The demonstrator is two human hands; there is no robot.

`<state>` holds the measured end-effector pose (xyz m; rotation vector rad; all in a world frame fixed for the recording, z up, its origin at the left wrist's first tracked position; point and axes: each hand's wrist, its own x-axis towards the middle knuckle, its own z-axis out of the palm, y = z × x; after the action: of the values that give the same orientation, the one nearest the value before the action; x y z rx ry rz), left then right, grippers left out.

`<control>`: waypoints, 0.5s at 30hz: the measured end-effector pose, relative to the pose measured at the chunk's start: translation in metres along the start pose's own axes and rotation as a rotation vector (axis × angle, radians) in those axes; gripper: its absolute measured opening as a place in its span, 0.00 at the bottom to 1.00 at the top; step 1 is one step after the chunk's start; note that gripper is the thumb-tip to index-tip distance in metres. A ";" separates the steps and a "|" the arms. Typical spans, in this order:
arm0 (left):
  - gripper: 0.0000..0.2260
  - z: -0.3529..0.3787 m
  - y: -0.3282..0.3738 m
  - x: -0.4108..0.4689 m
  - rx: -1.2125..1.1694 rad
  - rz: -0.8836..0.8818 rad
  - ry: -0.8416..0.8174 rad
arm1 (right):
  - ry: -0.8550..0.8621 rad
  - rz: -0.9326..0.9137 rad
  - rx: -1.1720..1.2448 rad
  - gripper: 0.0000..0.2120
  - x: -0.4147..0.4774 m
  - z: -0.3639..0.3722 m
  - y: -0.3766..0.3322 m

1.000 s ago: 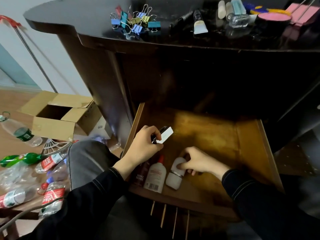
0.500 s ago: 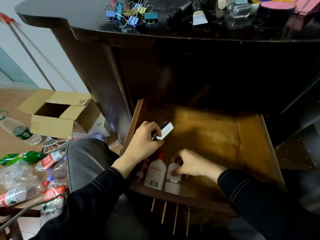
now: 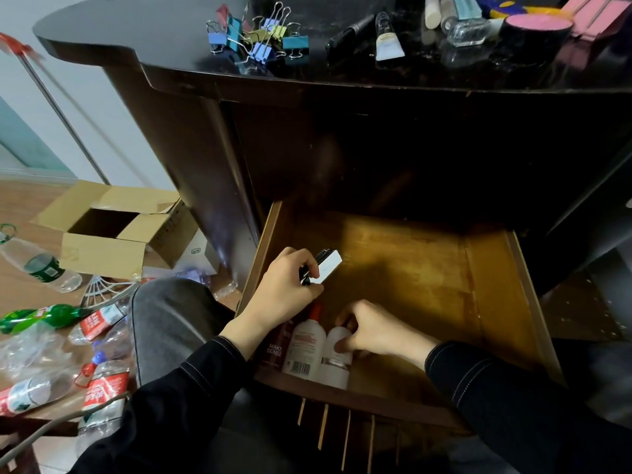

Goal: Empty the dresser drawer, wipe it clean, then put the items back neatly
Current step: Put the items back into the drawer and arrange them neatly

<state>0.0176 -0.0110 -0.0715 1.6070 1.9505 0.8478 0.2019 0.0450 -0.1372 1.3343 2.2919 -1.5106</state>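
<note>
Three containers now lined up at 7 o'clock corner of open wooden drawer [image 3: 485, 268]: dark bottle [image 3: 275, 348], white red-capped bottle [image 3: 304, 347], white jar [image 3: 337, 357]. Right hand [image 3: 372, 331], grasping jar, has swung it parallel. Left hand [image 3: 284, 292] still clutches small white-and-black case [image 3: 323, 266]. Restocking barely begun.

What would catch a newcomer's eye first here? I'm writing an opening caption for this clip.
Two hands meet in the open wooden drawer: the left hand holds a small white-and-black item above the front-left corner, while the right hand has its grip on a white bottle lying beside other bottles. Above, colourful binder clips lie on the dark dresser top.
</note>
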 end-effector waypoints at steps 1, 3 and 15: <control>0.14 0.000 0.000 0.000 0.004 0.001 -0.004 | -0.002 0.003 -0.003 0.19 0.000 0.000 0.000; 0.14 0.000 -0.001 0.000 0.006 -0.002 -0.011 | -0.020 0.002 -0.020 0.20 0.000 0.000 -0.001; 0.30 0.005 0.004 -0.004 -0.131 0.182 -0.266 | 0.213 -0.186 0.223 0.27 -0.025 -0.069 -0.010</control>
<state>0.0245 -0.0139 -0.0723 1.7385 1.5546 0.7681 0.2355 0.0825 -0.0824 1.4327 2.4989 -1.8099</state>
